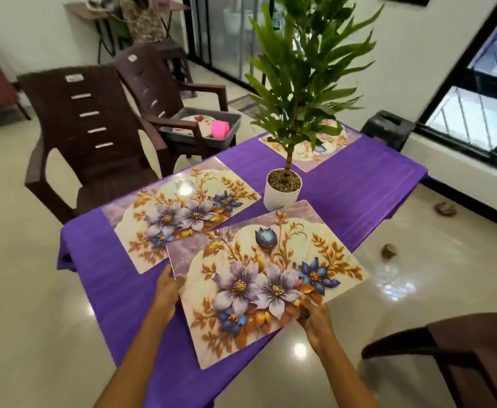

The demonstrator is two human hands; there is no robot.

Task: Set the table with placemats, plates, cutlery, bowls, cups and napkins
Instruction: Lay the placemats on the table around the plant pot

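**A:** where's the floral rectangular placemat (pixel 266 282)?

**B:** near corner of the purple-clothed bench (pixel 368 184). Left hand (pixel 167 288) pinches its left edge, right hand (pixel 315 319) grips the near edge. Long axis runs diagonal, far corner by the white plant pot (pixel 282 191), overlapping a second floral mat (pixel 182 213). Bare cloth on the right.
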